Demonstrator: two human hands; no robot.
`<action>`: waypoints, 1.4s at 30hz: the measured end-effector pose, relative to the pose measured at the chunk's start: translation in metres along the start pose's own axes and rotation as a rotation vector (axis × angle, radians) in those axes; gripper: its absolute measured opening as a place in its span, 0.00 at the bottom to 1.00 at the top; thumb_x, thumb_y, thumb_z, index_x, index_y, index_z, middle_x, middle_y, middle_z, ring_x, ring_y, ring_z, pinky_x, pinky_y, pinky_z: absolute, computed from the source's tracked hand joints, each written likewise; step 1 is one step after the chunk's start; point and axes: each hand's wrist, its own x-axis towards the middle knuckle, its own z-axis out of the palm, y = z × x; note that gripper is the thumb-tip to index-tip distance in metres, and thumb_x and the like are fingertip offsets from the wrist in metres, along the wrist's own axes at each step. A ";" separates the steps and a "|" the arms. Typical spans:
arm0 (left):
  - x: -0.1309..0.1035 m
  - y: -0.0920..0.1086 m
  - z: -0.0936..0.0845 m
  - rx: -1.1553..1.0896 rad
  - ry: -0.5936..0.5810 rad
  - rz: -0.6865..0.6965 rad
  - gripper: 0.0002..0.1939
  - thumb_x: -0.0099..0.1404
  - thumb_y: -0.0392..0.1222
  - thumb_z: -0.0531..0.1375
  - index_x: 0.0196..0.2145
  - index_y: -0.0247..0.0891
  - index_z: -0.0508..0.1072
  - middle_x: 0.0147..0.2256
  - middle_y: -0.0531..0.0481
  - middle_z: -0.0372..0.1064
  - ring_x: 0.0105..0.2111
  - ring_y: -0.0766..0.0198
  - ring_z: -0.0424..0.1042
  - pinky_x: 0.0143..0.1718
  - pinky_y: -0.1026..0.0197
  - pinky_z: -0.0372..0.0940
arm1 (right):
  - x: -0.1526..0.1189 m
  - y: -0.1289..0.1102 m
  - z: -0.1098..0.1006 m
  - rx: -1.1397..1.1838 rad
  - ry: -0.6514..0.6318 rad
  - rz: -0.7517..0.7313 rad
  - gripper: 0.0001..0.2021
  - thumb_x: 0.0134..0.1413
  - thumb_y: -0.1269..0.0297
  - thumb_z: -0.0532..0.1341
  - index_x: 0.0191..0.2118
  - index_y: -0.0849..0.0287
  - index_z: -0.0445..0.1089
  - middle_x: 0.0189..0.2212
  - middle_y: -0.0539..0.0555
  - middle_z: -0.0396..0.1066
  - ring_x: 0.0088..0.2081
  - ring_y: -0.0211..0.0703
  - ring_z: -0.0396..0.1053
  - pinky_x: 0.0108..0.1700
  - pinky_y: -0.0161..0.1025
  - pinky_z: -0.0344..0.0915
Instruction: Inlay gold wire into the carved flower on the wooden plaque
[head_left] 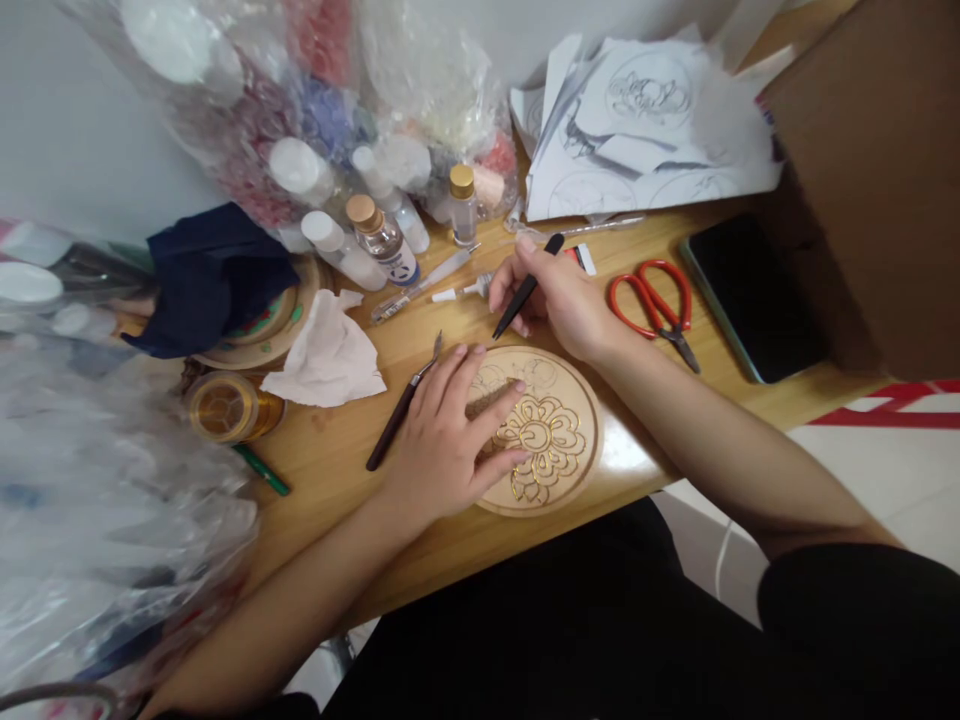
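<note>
A round wooden disc (592, 405) lies near the table's front edge, with a gold-outlined flower and faint pencil lines on it. My left hand (450, 430) rests over the disc's left part, fingers spread, hiding some of the surface. Above the disc's far edge, my right hand (551, 300) is closed around black tweezers (529, 287), whose tip points down and left. Left of my left hand lies a dark-handled tool (394, 425) with a metal tip. A small white-tipped tube (457, 292) lies just left of my right hand.
Red-handled pliers (656, 300), a phone (754, 295) and a cardboard box (870, 180) stand or lie at right. Paper drawings (652, 120) are behind. Bottles (386, 240), a crumpled tissue (330, 350), an amber jar (225, 405) and a green pen (262, 468) are at left.
</note>
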 end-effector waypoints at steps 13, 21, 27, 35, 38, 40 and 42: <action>0.000 0.000 0.001 -0.011 0.010 -0.014 0.27 0.71 0.57 0.52 0.61 0.42 0.64 0.67 0.36 0.46 0.65 0.39 0.49 0.62 0.36 0.51 | 0.002 0.005 -0.004 -0.073 -0.035 -0.027 0.33 0.62 0.35 0.45 0.25 0.60 0.68 0.13 0.46 0.58 0.15 0.29 0.55 0.18 0.29 0.54; 0.000 0.000 0.001 0.002 0.013 0.000 0.27 0.70 0.57 0.52 0.60 0.40 0.66 0.66 0.35 0.47 0.64 0.38 0.50 0.61 0.36 0.52 | 0.001 0.001 -0.002 -0.074 -0.022 -0.011 0.36 0.64 0.36 0.42 0.21 0.62 0.67 0.11 0.47 0.58 0.14 0.28 0.56 0.17 0.29 0.51; 0.000 0.001 0.001 0.001 0.008 -0.011 0.26 0.71 0.56 0.52 0.60 0.40 0.66 0.66 0.35 0.47 0.65 0.37 0.50 0.61 0.36 0.52 | 0.001 0.002 -0.002 -0.054 -0.011 0.000 0.35 0.59 0.33 0.47 0.21 0.61 0.66 0.12 0.46 0.57 0.14 0.28 0.56 0.16 0.29 0.51; 0.001 0.001 0.000 0.021 0.000 -0.007 0.28 0.69 0.57 0.54 0.60 0.39 0.66 0.65 0.32 0.48 0.65 0.35 0.50 0.60 0.35 0.52 | 0.001 0.004 -0.005 -0.079 -0.036 -0.008 0.36 0.62 0.35 0.44 0.23 0.63 0.68 0.14 0.46 0.58 0.15 0.27 0.56 0.19 0.28 0.54; 0.001 0.001 -0.001 0.037 -0.007 -0.005 0.28 0.69 0.57 0.55 0.60 0.39 0.67 0.65 0.32 0.49 0.65 0.35 0.49 0.60 0.34 0.53 | 0.002 0.004 -0.005 -0.076 -0.044 -0.003 0.36 0.64 0.37 0.43 0.23 0.63 0.68 0.12 0.46 0.58 0.14 0.27 0.56 0.18 0.28 0.53; 0.001 0.001 -0.001 0.049 -0.013 -0.001 0.28 0.69 0.57 0.55 0.60 0.39 0.66 0.65 0.32 0.49 0.65 0.35 0.49 0.60 0.35 0.53 | 0.003 0.004 -0.006 -0.063 -0.054 -0.022 0.34 0.65 0.38 0.44 0.22 0.62 0.67 0.12 0.46 0.57 0.14 0.27 0.56 0.18 0.28 0.53; 0.001 0.001 -0.002 0.052 -0.015 0.003 0.28 0.69 0.57 0.54 0.61 0.40 0.65 0.65 0.33 0.49 0.65 0.36 0.49 0.60 0.34 0.53 | 0.002 0.002 -0.008 -0.043 -0.062 -0.058 0.30 0.64 0.40 0.50 0.23 0.61 0.66 0.13 0.46 0.58 0.14 0.28 0.56 0.18 0.29 0.54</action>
